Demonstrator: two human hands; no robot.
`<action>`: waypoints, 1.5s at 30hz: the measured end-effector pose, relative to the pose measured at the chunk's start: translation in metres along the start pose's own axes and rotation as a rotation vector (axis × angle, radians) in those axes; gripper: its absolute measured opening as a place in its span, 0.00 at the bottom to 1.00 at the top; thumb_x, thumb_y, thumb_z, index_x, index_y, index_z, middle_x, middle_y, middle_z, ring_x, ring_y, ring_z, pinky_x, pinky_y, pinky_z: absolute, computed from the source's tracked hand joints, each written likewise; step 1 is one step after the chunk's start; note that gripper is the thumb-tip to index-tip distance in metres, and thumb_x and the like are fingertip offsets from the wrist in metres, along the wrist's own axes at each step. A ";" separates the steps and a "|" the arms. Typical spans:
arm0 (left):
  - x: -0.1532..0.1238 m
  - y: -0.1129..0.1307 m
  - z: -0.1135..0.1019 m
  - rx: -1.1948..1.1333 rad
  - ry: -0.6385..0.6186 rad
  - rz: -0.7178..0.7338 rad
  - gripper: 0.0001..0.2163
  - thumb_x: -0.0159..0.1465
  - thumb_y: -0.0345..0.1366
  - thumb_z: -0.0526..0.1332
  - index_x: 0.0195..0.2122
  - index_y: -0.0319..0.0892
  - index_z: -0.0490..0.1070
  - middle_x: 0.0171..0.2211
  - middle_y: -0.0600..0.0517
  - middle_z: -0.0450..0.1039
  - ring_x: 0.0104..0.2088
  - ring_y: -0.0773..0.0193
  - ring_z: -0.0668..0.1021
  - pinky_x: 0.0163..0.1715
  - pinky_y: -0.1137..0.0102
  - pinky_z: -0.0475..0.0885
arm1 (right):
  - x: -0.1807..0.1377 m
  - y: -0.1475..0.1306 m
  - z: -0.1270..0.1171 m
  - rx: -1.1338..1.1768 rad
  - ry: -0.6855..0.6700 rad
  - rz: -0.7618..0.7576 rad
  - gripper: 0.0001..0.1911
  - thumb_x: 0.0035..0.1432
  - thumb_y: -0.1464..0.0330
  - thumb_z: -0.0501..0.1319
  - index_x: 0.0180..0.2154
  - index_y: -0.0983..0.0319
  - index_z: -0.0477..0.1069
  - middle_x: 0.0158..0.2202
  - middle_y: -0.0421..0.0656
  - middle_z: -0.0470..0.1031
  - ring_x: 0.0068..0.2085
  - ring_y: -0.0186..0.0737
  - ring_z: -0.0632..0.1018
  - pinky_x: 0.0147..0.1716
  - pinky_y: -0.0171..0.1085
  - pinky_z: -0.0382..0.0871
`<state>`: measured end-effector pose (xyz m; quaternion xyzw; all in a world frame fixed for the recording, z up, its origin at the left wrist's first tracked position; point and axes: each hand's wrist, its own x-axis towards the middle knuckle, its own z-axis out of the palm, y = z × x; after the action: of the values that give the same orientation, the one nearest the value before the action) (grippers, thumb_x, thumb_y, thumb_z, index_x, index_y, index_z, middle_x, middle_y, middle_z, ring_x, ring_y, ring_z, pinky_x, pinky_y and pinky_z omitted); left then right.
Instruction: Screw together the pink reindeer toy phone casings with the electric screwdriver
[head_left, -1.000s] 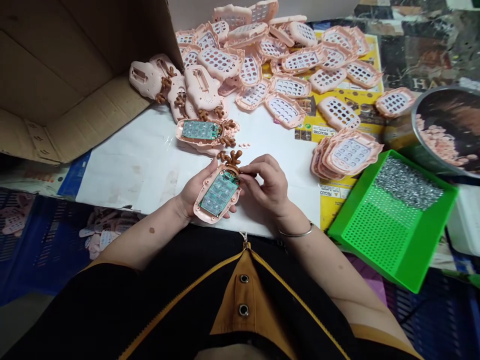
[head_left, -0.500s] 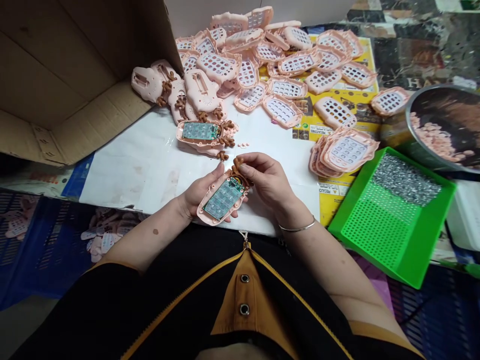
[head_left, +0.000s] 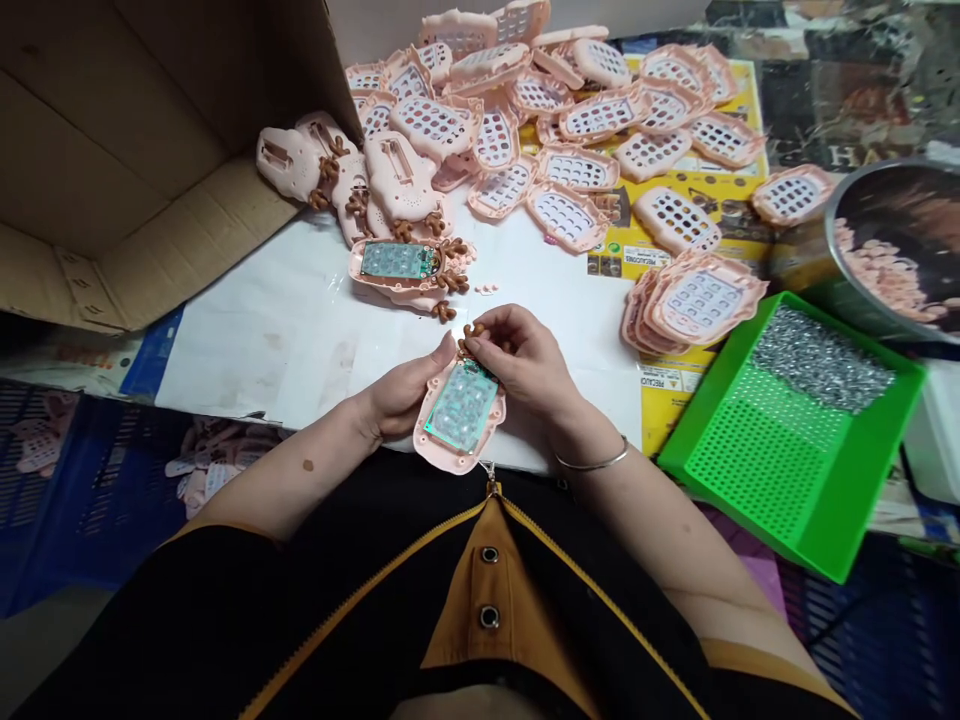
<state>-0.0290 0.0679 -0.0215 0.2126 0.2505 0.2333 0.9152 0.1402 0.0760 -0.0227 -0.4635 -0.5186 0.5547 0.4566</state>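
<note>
Close to my body, my left hand (head_left: 409,392) grips a pink plastic toy phone shell (head_left: 444,455) along its left side. A green circuit board (head_left: 459,405) lies inside this shell, which is tilted slightly. My right hand (head_left: 525,355) pinches at the shell's upper end, on a brown antler-shaped piece (head_left: 472,330); the fingers partly cover that end. Just beyond my hands lies another shell with a circuit board (head_left: 394,260) in it, brown antlers at its right end. Several tiny pink pieces (head_left: 486,289) rest beside it on the white sheet.
Pink shell halves (head_left: 577,165) are heaped at the back. More are stacked (head_left: 705,298) at the right. A green perforated tray (head_left: 780,480) holds many small metal screws (head_left: 817,360). Behind it stands a metal bowl (head_left: 832,240) with pink pieces. A cardboard box (head_left: 172,250) occupies the left.
The held shell has turned more upright and shifted slightly right and toward my body. My right fingers have moved a little over its antler end.
</note>
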 end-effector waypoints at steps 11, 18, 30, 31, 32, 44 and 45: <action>-0.012 0.002 0.003 0.109 -0.073 -0.071 0.23 0.50 0.31 0.72 0.47 0.38 0.70 0.34 0.46 0.79 0.31 0.53 0.84 0.24 0.67 0.80 | -0.009 -0.004 0.000 0.131 0.027 0.006 0.20 0.52 0.52 0.71 0.37 0.56 0.68 0.30 0.36 0.72 0.29 0.32 0.71 0.27 0.35 0.68; -0.011 0.002 0.004 0.138 -0.015 -0.042 0.22 0.49 0.27 0.68 0.46 0.40 0.70 0.33 0.47 0.80 0.30 0.54 0.84 0.25 0.67 0.81 | -0.004 0.002 -0.001 -0.062 0.105 -0.131 0.18 0.54 0.54 0.71 0.38 0.56 0.70 0.33 0.38 0.74 0.33 0.34 0.74 0.33 0.37 0.71; -0.009 0.006 -0.007 0.082 -0.015 -0.002 0.25 0.50 0.26 0.63 0.52 0.34 0.72 0.43 0.37 0.82 0.30 0.52 0.85 0.23 0.63 0.82 | -0.010 0.001 -0.017 0.110 0.044 0.008 0.26 0.45 0.47 0.75 0.36 0.58 0.75 0.29 0.37 0.76 0.30 0.34 0.75 0.32 0.38 0.74; -0.009 0.007 -0.007 0.086 -0.010 0.001 0.25 0.49 0.26 0.63 0.52 0.34 0.72 0.43 0.38 0.82 0.30 0.52 0.85 0.23 0.63 0.82 | -0.010 0.002 -0.015 0.036 0.075 -0.055 0.24 0.47 0.47 0.74 0.35 0.58 0.75 0.29 0.38 0.76 0.31 0.35 0.75 0.33 0.38 0.73; -0.009 0.007 -0.007 0.089 -0.010 0.004 0.25 0.49 0.26 0.63 0.51 0.34 0.72 0.42 0.38 0.82 0.30 0.52 0.85 0.22 0.63 0.82 | -0.009 0.002 -0.013 -0.037 0.108 -0.114 0.23 0.49 0.47 0.73 0.34 0.58 0.75 0.30 0.38 0.76 0.32 0.35 0.75 0.34 0.39 0.73; -0.012 0.006 0.010 0.081 0.050 0.091 0.21 0.49 0.28 0.69 0.46 0.35 0.77 0.42 0.42 0.83 0.33 0.53 0.85 0.25 0.62 0.83 | -0.050 -0.038 -0.091 -1.044 0.359 -0.471 0.10 0.67 0.62 0.59 0.39 0.58 0.77 0.38 0.49 0.76 0.40 0.47 0.75 0.42 0.48 0.69; -0.012 0.005 0.013 0.089 0.061 0.105 0.21 0.48 0.28 0.70 0.46 0.35 0.77 0.42 0.42 0.83 0.33 0.53 0.85 0.27 0.62 0.84 | -0.054 -0.041 -0.104 -1.196 0.377 -0.427 0.10 0.68 0.64 0.58 0.38 0.59 0.76 0.38 0.50 0.76 0.40 0.49 0.74 0.41 0.49 0.67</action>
<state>-0.0325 0.0624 -0.0045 0.2589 0.2768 0.2758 0.8834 0.2521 0.0408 0.0175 -0.6132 -0.7291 -0.0222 0.3033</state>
